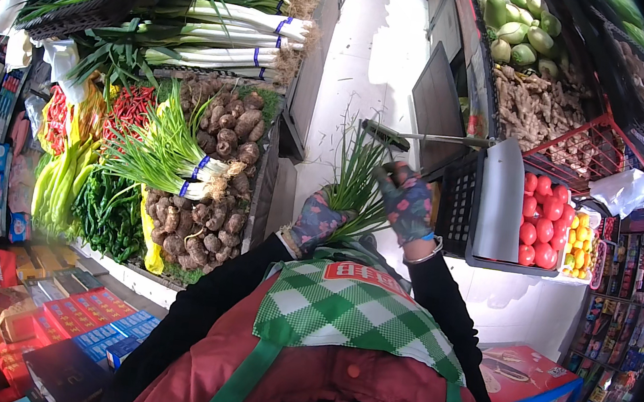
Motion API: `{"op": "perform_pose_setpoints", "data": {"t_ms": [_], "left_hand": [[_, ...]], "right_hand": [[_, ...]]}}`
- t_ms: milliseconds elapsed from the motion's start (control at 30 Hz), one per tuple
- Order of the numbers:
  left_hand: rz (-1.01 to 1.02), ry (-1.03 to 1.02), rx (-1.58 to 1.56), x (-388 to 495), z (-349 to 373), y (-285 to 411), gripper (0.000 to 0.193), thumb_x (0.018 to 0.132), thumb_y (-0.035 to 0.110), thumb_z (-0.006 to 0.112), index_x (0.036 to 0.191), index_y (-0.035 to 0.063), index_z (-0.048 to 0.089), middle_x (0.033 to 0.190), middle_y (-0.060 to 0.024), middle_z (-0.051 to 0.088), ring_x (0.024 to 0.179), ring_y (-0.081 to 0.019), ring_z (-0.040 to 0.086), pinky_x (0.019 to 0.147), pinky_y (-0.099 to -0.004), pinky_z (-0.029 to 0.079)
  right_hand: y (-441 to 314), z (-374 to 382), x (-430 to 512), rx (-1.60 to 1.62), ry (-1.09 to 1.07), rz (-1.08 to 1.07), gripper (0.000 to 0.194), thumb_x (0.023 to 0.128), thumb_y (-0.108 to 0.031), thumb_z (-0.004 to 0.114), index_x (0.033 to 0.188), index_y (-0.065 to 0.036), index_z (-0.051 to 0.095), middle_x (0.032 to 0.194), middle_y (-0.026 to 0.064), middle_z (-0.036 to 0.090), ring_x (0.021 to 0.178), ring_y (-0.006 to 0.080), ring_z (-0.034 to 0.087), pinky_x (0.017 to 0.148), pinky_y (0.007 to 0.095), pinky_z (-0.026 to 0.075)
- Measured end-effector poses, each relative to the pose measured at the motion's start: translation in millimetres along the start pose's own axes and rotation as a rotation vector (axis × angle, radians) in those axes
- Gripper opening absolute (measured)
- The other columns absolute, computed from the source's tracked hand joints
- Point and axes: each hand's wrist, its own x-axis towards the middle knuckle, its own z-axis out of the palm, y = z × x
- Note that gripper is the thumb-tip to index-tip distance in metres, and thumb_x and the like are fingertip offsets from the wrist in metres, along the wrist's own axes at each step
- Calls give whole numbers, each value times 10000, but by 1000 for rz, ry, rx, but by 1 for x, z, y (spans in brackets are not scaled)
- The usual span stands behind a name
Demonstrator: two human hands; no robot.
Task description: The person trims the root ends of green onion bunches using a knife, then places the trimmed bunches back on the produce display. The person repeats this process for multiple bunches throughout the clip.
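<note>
My left hand (pixel 319 220), in a floral-patterned glove, grips a loose bunch of long green stalks (pixel 359 166), perhaps scallions or chives, in front of my apron. The stalks fan up and away from me over the aisle. My right hand (pixel 407 205), gloved in the same pattern, is just right of the bunch with bent fingers. Whether it pinches a stalk is unclear. To the left, tied bunches of scallions (pixel 167 150) with blue bands and pale roots lie on a heap of taro (pixel 215 223).
Bundled leeks (pixel 233 43) lie beyond the taro, with green peppers (pixel 113 213) to its left. A broom head (pixel 388 135) is over the floor (pixel 344 82), where green scraps lie. At right stand a black crate (pixel 458 207), tomatoes (pixel 544 218), ginger (pixel 538 107) and a red wire basket (pixel 603 125).
</note>
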Motion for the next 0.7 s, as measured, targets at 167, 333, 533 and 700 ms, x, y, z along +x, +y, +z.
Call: {"op": "perform_pose_setpoints", "data": {"t_ms": [167,333,533,700], "left_hand": [[23,28,110,2,3,-4,460,773,-35,650,1215,-4,523,1110,-87,636,1003,-148,607,873,-282,493],[62,11,78,4,1,-11,478,759,-55,633,1219,-8,509,1113,-89,631,1009,-147,607,881,-284,492],[54,17,329,5,1,-15,540,740,-93,589,1259,-15,463,1153,-101,609,1042,-166,600,897,-284,489],[52,0,317,8,-7,-25,576,719,-121,572,1272,-20,448,1179,-112,592,1056,-181,594,889,-287,496]], "right_hand": [[-15,25,-9,69,24,-74,340,817,-344,679,906,-17,648,819,170,658,760,343,635,680,388,497],[-8,32,-8,11,-78,78,379,807,-344,687,964,-2,649,881,187,661,816,332,638,708,372,498],[-9,35,-10,12,113,30,415,785,-335,709,989,19,631,898,197,656,839,327,638,731,372,494],[-6,36,-9,92,119,33,395,787,-302,710,994,25,629,918,197,654,855,329,633,743,372,491]]}}
